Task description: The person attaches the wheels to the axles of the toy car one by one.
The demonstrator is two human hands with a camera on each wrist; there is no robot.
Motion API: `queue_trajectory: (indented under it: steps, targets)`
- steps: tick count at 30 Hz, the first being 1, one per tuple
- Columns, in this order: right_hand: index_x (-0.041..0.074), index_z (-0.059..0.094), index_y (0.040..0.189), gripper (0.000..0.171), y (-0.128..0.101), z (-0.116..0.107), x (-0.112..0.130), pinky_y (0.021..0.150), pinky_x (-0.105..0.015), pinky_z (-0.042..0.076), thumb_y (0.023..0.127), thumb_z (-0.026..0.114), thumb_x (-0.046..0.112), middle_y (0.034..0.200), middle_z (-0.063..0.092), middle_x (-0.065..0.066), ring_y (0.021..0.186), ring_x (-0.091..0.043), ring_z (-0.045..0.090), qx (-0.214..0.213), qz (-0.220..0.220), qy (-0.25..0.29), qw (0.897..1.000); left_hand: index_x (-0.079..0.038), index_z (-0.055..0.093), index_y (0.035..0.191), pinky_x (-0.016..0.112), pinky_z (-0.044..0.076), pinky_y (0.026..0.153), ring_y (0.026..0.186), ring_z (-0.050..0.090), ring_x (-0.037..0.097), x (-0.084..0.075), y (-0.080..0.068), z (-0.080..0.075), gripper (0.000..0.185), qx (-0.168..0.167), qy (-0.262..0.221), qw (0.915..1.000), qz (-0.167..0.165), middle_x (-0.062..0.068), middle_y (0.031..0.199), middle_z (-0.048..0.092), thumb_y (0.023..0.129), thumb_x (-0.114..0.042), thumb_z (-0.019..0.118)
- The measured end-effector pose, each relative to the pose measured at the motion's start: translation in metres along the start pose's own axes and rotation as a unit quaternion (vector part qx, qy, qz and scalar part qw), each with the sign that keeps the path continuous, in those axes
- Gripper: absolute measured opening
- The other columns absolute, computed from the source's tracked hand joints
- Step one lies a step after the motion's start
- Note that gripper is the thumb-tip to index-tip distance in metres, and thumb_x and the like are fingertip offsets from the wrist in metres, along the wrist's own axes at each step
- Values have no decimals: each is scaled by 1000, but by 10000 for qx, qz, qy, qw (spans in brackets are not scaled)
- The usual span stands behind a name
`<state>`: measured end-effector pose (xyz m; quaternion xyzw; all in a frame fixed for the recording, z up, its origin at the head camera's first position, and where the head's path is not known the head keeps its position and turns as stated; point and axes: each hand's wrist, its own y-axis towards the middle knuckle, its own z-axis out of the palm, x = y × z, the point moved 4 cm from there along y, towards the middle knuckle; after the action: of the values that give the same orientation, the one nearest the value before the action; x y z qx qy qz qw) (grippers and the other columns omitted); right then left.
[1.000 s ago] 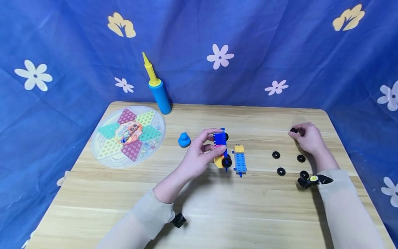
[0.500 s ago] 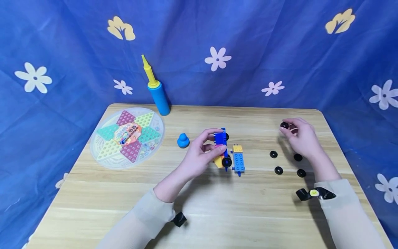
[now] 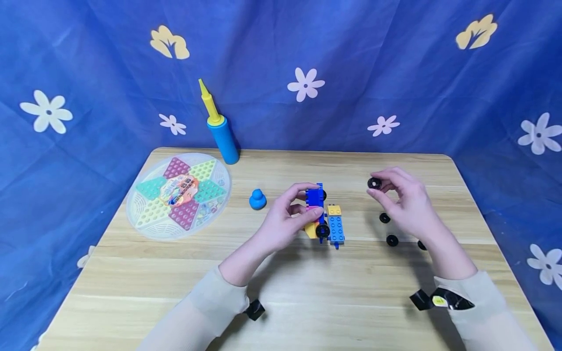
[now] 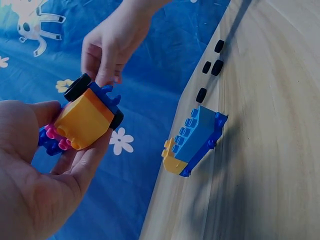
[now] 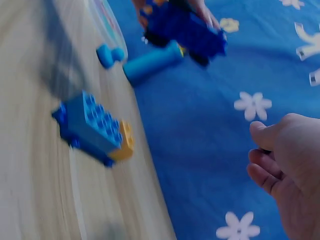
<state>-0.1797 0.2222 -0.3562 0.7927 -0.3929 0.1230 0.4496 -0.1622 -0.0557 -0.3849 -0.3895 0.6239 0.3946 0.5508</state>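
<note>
My left hand [image 3: 283, 219] grips a toy block car [image 3: 313, 197], tilted up off the table. The car has a blue base, yellow and pink blocks and black wheels on it; in the left wrist view its yellow block [image 4: 85, 122] faces me. Between thumb and fingertips, my right hand [image 3: 408, 207] pinches a loose black toy wheel [image 3: 374, 184] above the table, to the right of the car. The right wrist view hides that wheel behind the fingers. Just right of the held car, a second block car [image 3: 335, 228], light blue and yellow, lies without wheels visible.
Several loose black wheels [image 3: 392, 240] lie on the table [image 3: 351, 302] under and beside my right hand. A small blue knobbed piece [image 3: 257, 199] sits left of my left hand. Farther left are a round Chinese checkers board [image 3: 206, 165] and a blue-and-yellow hand pump [image 3: 224, 141].
My right hand has lifted the wheel from the table's right side and carried it left toward the car. My left hand, still holding the car, has shifted slightly right.
</note>
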Motion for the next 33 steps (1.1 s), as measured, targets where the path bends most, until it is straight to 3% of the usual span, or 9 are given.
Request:
queue_trajectory:
  steps: [4,14,24,33]
  targets:
    - [-1,74,118,40,2,8,21,82,-19,53,81,86,-12,108,73,-6,86,-16,66,73,-189,211,9996,-22,60,144,31,58,66,85,68,28,0,0,1,45,31,88,9999,55,14,126,57,102,-16,74]
    - [6,77,118,42,5,22,52,79,-23,50,79,91,-5,108,71,1,90,-16,63,212,-520,489,9972,-22,61,144,34,61,71,87,70,29,0,1,5,45,101,197,9997,96,12,126,60,101,-17,75]
    - [3,79,117,42,8,37,65,81,-24,52,78,92,-5,106,69,-2,90,-18,62,313,-517,825,9948,-23,61,144,34,60,70,85,69,28,1,2,10,44,211,304,9990,237,11,126,61,102,-18,74]
    - [1,79,114,39,9,47,70,78,-26,53,78,91,-7,104,71,-5,87,-19,64,246,-490,920,9942,-18,60,145,32,60,70,84,70,26,3,2,12,45,289,301,9982,437,12,126,61,102,-11,73]
